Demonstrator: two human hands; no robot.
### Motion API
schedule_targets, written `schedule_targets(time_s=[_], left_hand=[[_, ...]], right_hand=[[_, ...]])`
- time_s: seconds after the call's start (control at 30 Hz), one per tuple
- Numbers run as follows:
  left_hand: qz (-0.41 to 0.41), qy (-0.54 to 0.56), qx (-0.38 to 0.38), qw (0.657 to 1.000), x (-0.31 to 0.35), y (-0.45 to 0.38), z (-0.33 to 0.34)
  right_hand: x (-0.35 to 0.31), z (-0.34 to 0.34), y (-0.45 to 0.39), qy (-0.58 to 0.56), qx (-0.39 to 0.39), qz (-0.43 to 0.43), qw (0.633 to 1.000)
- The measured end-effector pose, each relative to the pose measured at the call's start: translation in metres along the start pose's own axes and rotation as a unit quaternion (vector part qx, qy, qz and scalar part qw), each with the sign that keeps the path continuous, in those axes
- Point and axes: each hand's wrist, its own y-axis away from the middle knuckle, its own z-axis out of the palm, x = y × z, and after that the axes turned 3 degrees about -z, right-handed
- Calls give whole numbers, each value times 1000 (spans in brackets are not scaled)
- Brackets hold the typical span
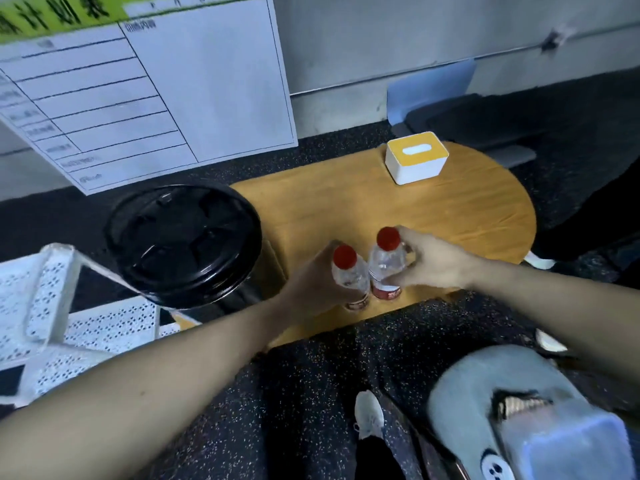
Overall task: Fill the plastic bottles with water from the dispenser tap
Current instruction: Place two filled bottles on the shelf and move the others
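Note:
Two small clear plastic bottles with red caps and red labels stand side by side near the front edge of a low oval wooden table. My left hand is wrapped around the left bottle. My right hand grips the right bottle from the right side. Both bottles are upright and capped, almost touching each other. No dispenser tap is in view.
A black round bin lid sits just left of the table. A white and yellow tissue box stands at the table's far end. A white perforated metal rack is at the left, a whiteboard leans behind, and a blue chair is beyond.

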Motion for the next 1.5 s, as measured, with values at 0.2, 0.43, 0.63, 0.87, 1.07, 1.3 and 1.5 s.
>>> schedule_targets(time_s=[0.2, 0.43, 0.63, 0.87, 1.07, 1.3, 1.5], left_hand=[[11, 94, 28, 995, 11, 120, -77], [2, 118, 80, 990, -15, 244, -183], [-31, 114, 150, 982, -68, 305, -268], [-78, 116, 285, 948, -139, 339, -354], [-122, 95, 341, 927, -202, 372, -424], [-168, 100, 399, 896, -278, 387, -472], [-182, 100, 344, 916, -337, 387, -509]], right_hand=[[-112, 32, 54, 2, 37, -67, 997], [-250, 85, 71, 34, 65, -120, 990], [-351, 125, 16, 45, 53, -190, 979], [-451, 169, -73, 53, 45, -278, 958], [-514, 207, -148, 19, 34, -296, 955], [-559, 262, -203, 34, 33, -271, 961], [-585, 320, -225, 40, 60, -195, 978]])
